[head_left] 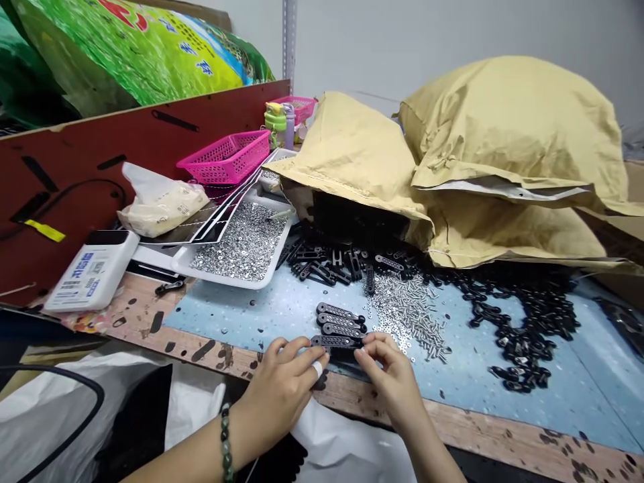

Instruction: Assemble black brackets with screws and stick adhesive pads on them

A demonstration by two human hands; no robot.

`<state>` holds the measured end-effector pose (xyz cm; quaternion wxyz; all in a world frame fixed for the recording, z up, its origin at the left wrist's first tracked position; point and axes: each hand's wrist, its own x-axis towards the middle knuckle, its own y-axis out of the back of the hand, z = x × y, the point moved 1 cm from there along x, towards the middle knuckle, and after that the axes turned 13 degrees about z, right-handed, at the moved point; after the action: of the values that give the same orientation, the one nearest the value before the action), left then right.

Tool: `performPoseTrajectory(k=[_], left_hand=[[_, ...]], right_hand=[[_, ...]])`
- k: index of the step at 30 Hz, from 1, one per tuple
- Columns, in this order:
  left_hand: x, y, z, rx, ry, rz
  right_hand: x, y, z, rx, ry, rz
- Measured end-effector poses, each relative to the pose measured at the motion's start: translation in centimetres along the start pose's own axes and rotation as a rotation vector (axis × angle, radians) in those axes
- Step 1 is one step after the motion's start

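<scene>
At the table's front edge lie several black plastic link pieces with perforated faces (pixel 341 320), stacked side by side in a small row. Nearest me is another such black perforated link (pixel 335 341). My left hand (pixel 286 379), wearing a white ring, has its fingers curled over the left end of that link. With thumb and fingers brought together, my right hand (pixel 390 369) grips its right end; whatever small part may be between those fingertips is hidden. A spread of small silver pins (pixel 410 308) lies just beyond my right hand.
A white tray (pixel 269 272) full of small silver nuts stands at the left, beside a pink basket (pixel 226 157) and a white box (pixel 93 272). Loose black links (pixel 322 265) and a heap of small black parts (pixel 528 329) lie below large paper sacks (pixel 503 127).
</scene>
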<state>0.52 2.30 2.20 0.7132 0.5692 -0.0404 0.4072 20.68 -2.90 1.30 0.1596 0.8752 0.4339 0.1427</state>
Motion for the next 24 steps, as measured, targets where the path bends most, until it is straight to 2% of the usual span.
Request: performPoseTrajectory(k=[8,13,19,24], left_hand=[[0.4,0.0,-0.1,0.023,-0.021,-0.001],[0.4,-0.1,-0.3,0.001,-0.037,0.017],[0.5,-1.2,0.0,0.003,0.025,0.003],[0.2,-1.8,-0.1,0.013,0.001,0.035]], right_hand=[[0.3,-0.3,0.5,0.009,-0.041,-0.023],[0.4,-0.4,0.5,-0.009,-0.007,-0.047],[0.5,-0.4,0.3,-0.085,0.031,-0.07],[0.7,-0.3,0.2,-0.101,0.059,-0.079]])
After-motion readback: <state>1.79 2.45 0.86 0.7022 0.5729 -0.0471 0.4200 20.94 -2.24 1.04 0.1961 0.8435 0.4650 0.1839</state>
